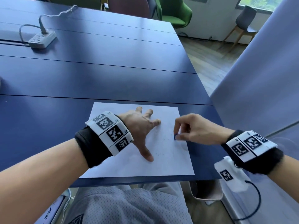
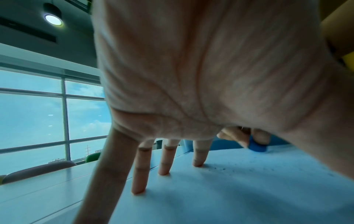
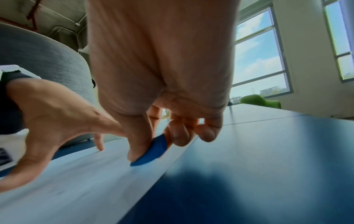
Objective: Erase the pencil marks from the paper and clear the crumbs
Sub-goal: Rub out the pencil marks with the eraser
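Note:
A white sheet of paper lies at the near edge of the blue table. My left hand presses on the sheet with fingers spread straight, fingertips down on the paper. My right hand pinches a small blue eraser between thumb and fingers, its lower edge on the sheet near the right border. The eraser shows tilted against the paper, and the eraser also appears beyond my left palm. Dark crumbs speckle the middle of the sheet. Pencil marks are too faint to make out.
A white power strip with its cable sits far left on the table. The table's right edge drops to the floor, beside a pale panel. Green and grey chairs stand beyond the far end. My lap is below the near edge.

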{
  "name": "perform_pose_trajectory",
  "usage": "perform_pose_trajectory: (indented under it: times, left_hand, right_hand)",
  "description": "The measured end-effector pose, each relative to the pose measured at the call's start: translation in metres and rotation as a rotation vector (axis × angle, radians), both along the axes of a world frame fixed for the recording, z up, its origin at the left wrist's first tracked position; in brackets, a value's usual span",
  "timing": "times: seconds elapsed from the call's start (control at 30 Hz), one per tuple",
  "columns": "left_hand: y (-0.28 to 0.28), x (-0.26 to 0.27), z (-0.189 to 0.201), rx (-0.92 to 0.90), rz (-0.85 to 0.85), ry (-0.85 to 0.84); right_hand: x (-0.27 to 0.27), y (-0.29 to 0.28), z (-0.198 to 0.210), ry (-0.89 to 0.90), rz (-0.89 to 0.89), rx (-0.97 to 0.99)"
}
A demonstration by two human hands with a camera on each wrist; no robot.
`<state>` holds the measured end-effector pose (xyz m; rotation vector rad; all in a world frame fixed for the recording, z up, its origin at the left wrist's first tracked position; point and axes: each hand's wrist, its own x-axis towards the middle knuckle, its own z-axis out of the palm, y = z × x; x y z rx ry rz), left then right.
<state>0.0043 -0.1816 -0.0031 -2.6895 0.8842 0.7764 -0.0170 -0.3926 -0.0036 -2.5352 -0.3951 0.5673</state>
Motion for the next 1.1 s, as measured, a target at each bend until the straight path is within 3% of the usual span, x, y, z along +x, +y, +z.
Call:
perform_pose_trajectory:
  times: [0.17, 0.4, 0.6, 0.77, 0.93, 1.1]
  left_hand:
    - [-0.005, 0.004, -0.003, -0.109, -0.037, -0.134]
    - [-0.013, 0.015, -0.005, 0.006, 0.110, -0.026]
    - [-0.017, 0.022, -0.006, 0.065, 0.139, 0.033]
    - [-0.018, 0.023, -0.008, 0.068, 0.123, 0.011]
    - [-0.019, 0.023, -0.006, 0.089, 0.122, 0.025]
    - [-0.017, 0.024, -0.008, 0.070, 0.134, 0.035]
  right_hand:
    - [0.041, 0.004, -0.010, -0.135, -0.124, 0.066]
    - [0.064, 0.021, -0.015, -0.202, -0.106, 0.028]
    - [0.057, 0.014, -0.005, -0.086, 0.016, -0.053]
    - [0.066, 0.021, -0.011, -0.216, -0.081, -0.020]
    - [0.057, 0.016, -0.005, -0.045, 0.050, -0.070]
    - [0.062, 0.018, -0.009, -0.166, -0.064, -0.030]
